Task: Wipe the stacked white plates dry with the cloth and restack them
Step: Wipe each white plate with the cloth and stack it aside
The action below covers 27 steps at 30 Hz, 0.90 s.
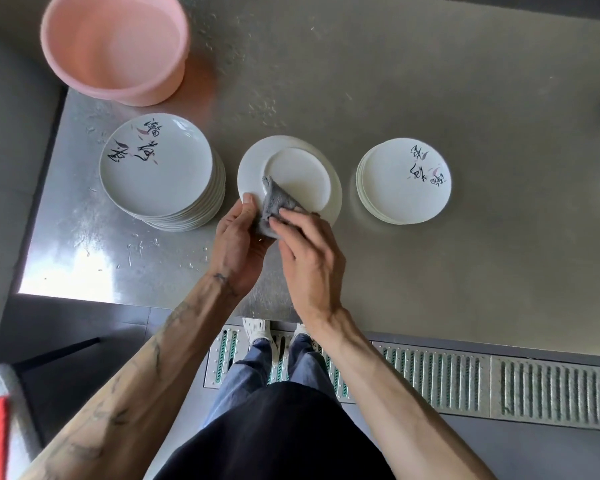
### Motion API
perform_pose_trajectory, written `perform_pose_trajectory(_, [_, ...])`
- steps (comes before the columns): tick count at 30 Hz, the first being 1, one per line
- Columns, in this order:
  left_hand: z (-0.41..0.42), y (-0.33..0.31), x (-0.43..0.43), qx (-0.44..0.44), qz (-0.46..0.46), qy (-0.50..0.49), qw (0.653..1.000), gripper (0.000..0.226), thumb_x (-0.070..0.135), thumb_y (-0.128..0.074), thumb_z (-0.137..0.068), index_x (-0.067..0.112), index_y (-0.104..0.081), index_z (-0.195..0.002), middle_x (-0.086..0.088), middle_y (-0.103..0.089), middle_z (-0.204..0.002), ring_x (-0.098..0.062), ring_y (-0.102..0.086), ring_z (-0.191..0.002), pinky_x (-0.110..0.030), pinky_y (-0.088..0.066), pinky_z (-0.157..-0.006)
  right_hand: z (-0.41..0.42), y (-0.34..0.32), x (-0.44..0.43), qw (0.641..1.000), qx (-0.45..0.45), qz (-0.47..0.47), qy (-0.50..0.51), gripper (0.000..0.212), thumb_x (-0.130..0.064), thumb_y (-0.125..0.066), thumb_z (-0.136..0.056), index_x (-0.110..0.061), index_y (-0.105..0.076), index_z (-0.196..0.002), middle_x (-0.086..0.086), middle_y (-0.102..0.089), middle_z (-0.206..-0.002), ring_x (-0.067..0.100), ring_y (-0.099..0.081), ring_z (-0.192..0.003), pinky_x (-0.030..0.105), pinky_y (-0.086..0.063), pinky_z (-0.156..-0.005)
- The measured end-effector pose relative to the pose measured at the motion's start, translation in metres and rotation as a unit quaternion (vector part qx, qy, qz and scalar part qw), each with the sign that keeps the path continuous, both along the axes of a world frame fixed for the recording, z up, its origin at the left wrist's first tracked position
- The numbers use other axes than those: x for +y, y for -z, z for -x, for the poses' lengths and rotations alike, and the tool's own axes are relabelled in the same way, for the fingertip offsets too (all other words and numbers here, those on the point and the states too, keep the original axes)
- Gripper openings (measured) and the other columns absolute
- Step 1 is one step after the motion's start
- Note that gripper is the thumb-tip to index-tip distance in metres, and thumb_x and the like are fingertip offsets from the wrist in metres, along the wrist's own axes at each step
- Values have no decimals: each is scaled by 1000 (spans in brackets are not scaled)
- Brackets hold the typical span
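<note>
1 white round ceramic plate (pixel 302 174) is sitting underside up, foot ring showing, at the centre of the steel table (pixel 430 81). Whether it is resting on the table or being held just above it cannot be told.

The left hand (pixel 238 247) is gripping the rim at 7 o'clock. Its thumb is lying flat on the rim, and the other fingers are hidden beneath.

The right hand (pixel 309 261) is pressing the grey folded cloth (pixel 274 206) onto the plate at 6 to 7 o'clock. Its fingers are lying close together and bending over the cloth; the thumb is not showing.

The cloth's folded corner is pointing toward 11 o'clock, into the foot ring. The uncovered underside is therefore lying from 12 through 4 o'clock, away from both hands. The right hand is the nearer one for sweeping it.

From the plate:
- The taller stack of white plates (pixel 156 168) is standing at 9 o'clock.
- The shorter stack of white plates (pixel 404 181) is standing at 3 o'clock and is probably the wiped one.
- The pink round plastic basin (pixel 115 46) is at 10 to 11 o'clock.
</note>
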State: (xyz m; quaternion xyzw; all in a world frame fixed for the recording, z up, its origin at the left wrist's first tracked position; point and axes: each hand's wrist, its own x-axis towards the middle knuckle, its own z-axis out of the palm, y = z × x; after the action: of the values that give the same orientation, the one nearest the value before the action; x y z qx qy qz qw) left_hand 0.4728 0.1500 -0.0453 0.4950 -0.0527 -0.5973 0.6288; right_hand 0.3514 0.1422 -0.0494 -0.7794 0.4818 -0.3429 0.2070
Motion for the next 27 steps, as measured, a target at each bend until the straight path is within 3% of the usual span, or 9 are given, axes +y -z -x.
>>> perform_pose_trajectory(5, [-2,1,0,-12,-12,-25,1000,32,24,-41,-112,11,-69,-118,-13,-71,-117,-23,-69,-106,-36,-60,-91,10,2,-4,995,-12,-40,86,30,-2,-73,-86,-14,-79,-113,-2,-72,-119,21,-66,-111,30,-52,-98])
perform_pose_trajectory(7, [0,0,0,4,-2,-24,1000,34,25,-40,-112,9,-69,-111,-18,-68,-115,-27,-67,-104,-36,-59,-94,-3,-1,4,998,-7,-9,56,25,-6,-71,-90,-14,-79,-112,-1,-71,-119,20,-64,-112,27,-51,-99])
perform_pose_trajectory(10, [0,2,3,15,10,-11,1000,36,25,-36,-113,6,-66,-117,-22,-65,-119,-30,-65,-110,-39,-53,-104,-12,-2,9,1000,-3,18,18,19,-10,-70,-94,-17,-79,-109,-3,-71,-119,18,-63,-112,23,-49,-98])
perform_pose_trajectory(13, [-4,1,4,6,-10,-23,1000,32,26,-41,-112,9,-68,-115,-19,-66,-119,-28,-63,-109,-34,-59,-90,5,2,1,1000,-9,16,23,20,-7,-72,-93,-15,-79,-110,-2,-72,-119,18,-65,-113,26,-52,-99])
perform_pose_trajectory(18, [-10,1,5,7,-25,-58,998,28,22,-49,-108,12,-63,-130,-3,-71,-118,-11,-68,-108,-30,-58,-87,34,12,-14,991,-46,-50,119,26,-2,-74,-89,-9,-78,-114,3,-73,-119,21,-70,-107,40,-58,-92])
perform_pose_trajectory(20, [-7,-1,3,13,-29,-60,998,35,23,-52,-106,6,-60,-135,-7,-68,-122,-14,-66,-111,-33,-58,-90,25,10,-7,995,-40,-11,96,26,-4,-74,-90,-10,-78,-114,2,-73,-119,20,-68,-108,34,-56,-95])
perform_pose_trajectory(23, [0,-4,3,35,-42,-57,997,70,32,-62,-93,-12,-44,-144,-21,-48,-131,-29,-48,-122,-43,-46,-110,3,3,9,998,-32,35,39,21,-7,-73,-93,-15,-79,-112,-3,-73,-119,18,-66,-110,26,-52,-99])
perform_pose_trajectory(25, [1,-2,5,38,-35,-48,998,60,33,-63,-92,-7,-48,-134,-22,-47,-124,-32,-44,-120,-42,-50,-102,2,2,11,998,-34,40,32,19,-7,-71,-95,-15,-79,-111,-3,-73,-119,17,-66,-111,26,-51,-100])
perform_pose_trajectory(27, [0,0,7,35,-34,-52,997,39,28,-57,-101,-2,-57,-127,-16,-62,-119,-28,-57,-114,-37,-57,-92,11,4,7,998,-41,27,50,20,-6,-71,-95,-13,-79,-113,-1,-72,-119,18,-66,-112,28,-51,-100])
